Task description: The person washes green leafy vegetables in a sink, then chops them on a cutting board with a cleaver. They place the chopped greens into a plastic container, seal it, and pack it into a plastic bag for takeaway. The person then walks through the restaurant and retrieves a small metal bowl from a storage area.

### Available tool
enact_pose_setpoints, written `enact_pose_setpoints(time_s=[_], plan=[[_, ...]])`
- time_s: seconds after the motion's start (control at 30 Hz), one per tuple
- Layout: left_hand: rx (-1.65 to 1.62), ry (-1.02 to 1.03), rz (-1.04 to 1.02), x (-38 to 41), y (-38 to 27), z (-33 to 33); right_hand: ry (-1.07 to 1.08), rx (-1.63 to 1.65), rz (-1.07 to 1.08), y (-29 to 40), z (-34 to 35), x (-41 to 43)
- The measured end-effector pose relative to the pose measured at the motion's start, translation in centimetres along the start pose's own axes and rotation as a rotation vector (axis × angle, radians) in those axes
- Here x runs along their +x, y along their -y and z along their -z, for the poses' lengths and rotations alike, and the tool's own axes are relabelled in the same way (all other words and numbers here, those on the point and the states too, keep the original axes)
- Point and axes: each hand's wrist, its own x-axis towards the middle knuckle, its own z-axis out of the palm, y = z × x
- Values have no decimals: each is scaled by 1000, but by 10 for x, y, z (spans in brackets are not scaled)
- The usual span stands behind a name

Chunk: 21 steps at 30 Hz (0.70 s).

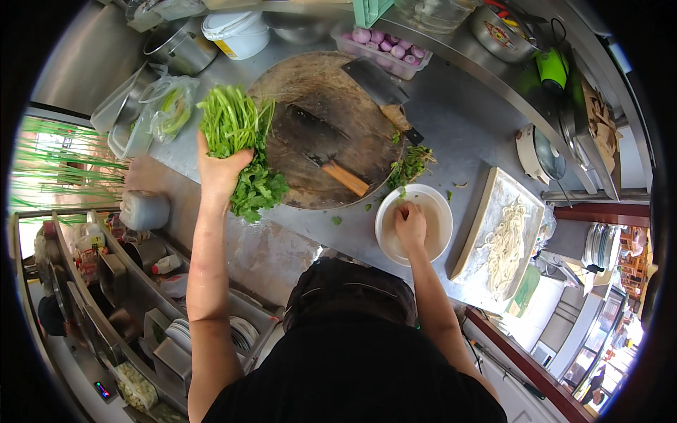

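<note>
My left hand (225, 166) grips a thick bunch of leafy green herbs (232, 124), which looks like coriander. Its cut stems point away from me and the leaves hang down past my wrist, beside the left edge of a round wooden chopping block (296, 185). Inside a white bowl (444, 240) of cloudy liquid is my right hand (411, 224), its fingers curled; whether they pinch anything is hidden. A green sprig hangs over the bowl's far rim. Between block and bowl lies a small heap of herb scraps (410, 168).
On the block rest a wooden-handled cleaver (344, 178) and a second cleaver (375, 82) at its far right edge. Behind stands a plastic tub of purple onions (391, 50). Noodles (505, 248) lie on a tray (478, 238) at right. A plastic bag of greens (172, 108) sits left.
</note>
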Motion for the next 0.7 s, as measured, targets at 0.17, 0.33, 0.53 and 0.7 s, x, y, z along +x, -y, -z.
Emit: enact_pose_setpoints(time_s=[0.17,0.33,0.53,0.7], plan=[[5,-14,4,19,67,11,100,128,-30,30,25,7],[143,29,-51,27,126,-1,250,403,39,157,41,31],[614,26,55,25,127,-31,76,109,105,116,64,79],[726,66,44,20,141,-43,261,-245,67,43,33,111]])
